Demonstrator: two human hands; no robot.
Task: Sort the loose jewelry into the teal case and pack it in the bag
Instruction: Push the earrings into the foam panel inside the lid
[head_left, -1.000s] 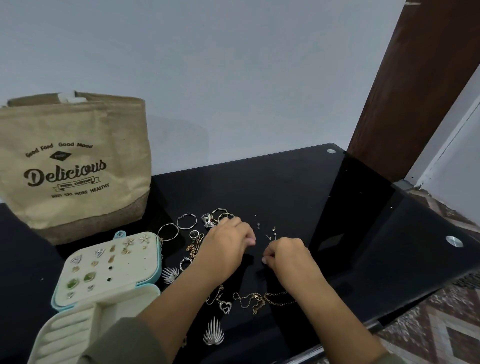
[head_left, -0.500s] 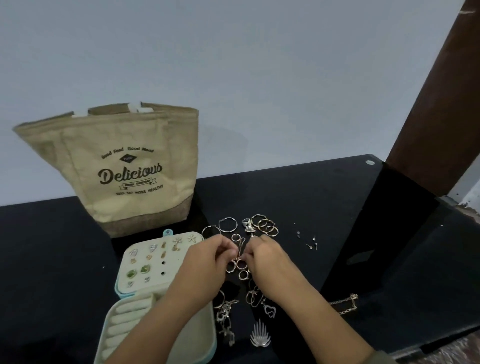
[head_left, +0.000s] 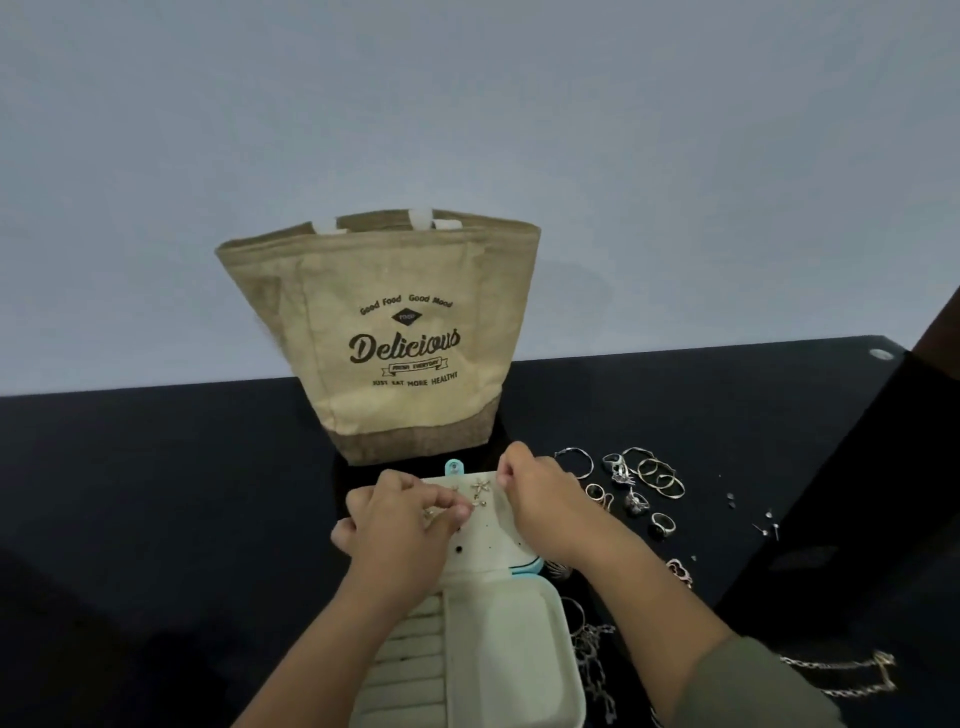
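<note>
Left hand (head_left: 400, 525): fingers curled, with thumb and fingertips pinching a small gold piece (head_left: 430, 512) over the earring panel.
Right hand (head_left: 540, 506): just to the right of the left hand. Its fingers are curled and the tips pressed together at the panel's far edge; whether anything sits between them is too small to tell.
Teal case (head_left: 519, 649): lies open and flat under both hands. Its base, with cream ring rolls, sits below the wrists, nearer the person.
Earring panel (head_left: 488, 540): cream and dotted with holes, it lies between the two hands and is partly covered by them. A teal tab shows just beyond the fingertips.
Flower earrings (head_left: 480, 487): pinned in the panel, in the gap between the two sets of fingertips.
Bag (head_left: 395, 338): tan, printed "Delicious", standing upright beyond both hands, just past the case's tab.
Hoop (head_left: 574, 461): on the surface just beyond the right hand's knuckles.
Rings (head_left: 657, 475): a loose cluster to the right of the right hand, near it but apart.
Studs (head_left: 769, 526): tiny, well to the right of the right hand, past the rings.
Heart pendant (head_left: 680, 571): to the right of the right wrist.
Chains (head_left: 841, 675): to the right of the right forearm, beside the olive sleeve (head_left: 753, 686).
Surface (head_left: 156, 493): black and glossy, stretching away to the left of the left hand.
Wall (head_left: 467, 104): pale, behind the bag.
</note>
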